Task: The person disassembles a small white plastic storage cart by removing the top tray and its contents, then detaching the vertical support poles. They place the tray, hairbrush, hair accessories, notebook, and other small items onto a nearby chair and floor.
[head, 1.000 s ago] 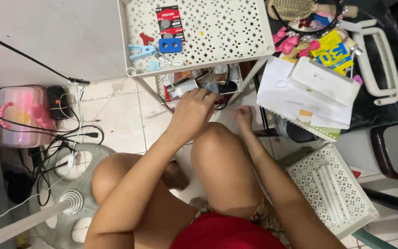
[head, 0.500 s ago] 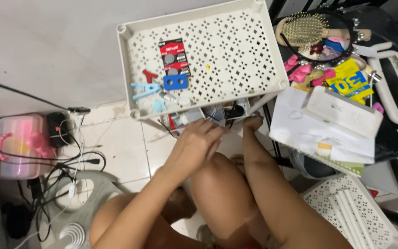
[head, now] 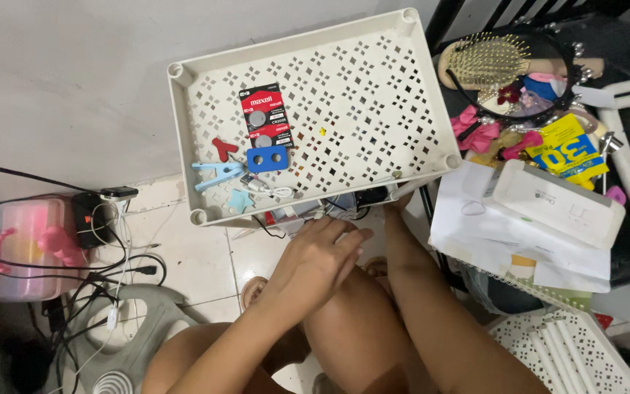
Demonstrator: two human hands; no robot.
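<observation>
While a second ago my left hand (head: 320, 257) dug into the lower cream shelf tier (head: 329, 208) of cables, it now sits pulled back, fingers loosely curled, empty. Right hand (head: 401, 201) has risen under the perforated cream plastic top tray (head: 432, 95); grip hidden.

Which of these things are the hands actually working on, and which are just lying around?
In hand:
- left hand, reaching under the top tray
- lower shelf clutter
- right hand, mostly hidden at the tray's corner leg

Lying about:
- battery card
- blue clothespin
- hairbrush
- white box
- pink container
</observation>
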